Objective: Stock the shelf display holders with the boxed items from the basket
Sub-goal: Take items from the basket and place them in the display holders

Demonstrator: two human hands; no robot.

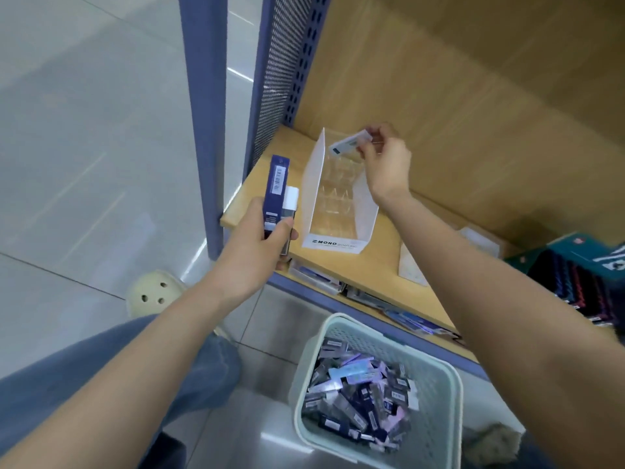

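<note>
**Inspector:** State the pose of each hand.

**Operator:** The left hand (257,240) was raised at the near left corner of the shelf (382,262). Its fingers and thumb were curled round two upright boxes: a dark blue box (275,189) with a barcode label, and a white-and-grey box (290,202) just beside it on the right. The right hand (385,162) reached farther in, over the far end of the display holder (313,184). Its thumb and fingertips pinched a pale box (348,143), held tilted above the holder's far compartments. Whether that box touched the holder could not be told.

**Inspector:** Where were the task items?

**Operator:** The holder, white with clear dividers and "MONO" printed on its near face, stood on the wooden shelf near the left end. The basket (439,411), pale green with lattice walls, stood on the floor at the near right, below the shelf edge. It held a loose heap of boxed items (355,401), mostly dark blue, grey and pale.

**Inspector:** Describe the surroundings.

**Operator:** A blue upright post (203,113) and a perforated panel (280,79) bounded the shelf on the left; a wooden back panel (473,96) rose behind it. Dark packaged goods (575,282) sat at the right end of the shelf. More packets (318,280) lay on a lower level beneath the shelf edge. The floor (84,130) was pale glossy tile. A jeans leg (101,367) and a cream clog (152,296) showed at the near left.
</note>
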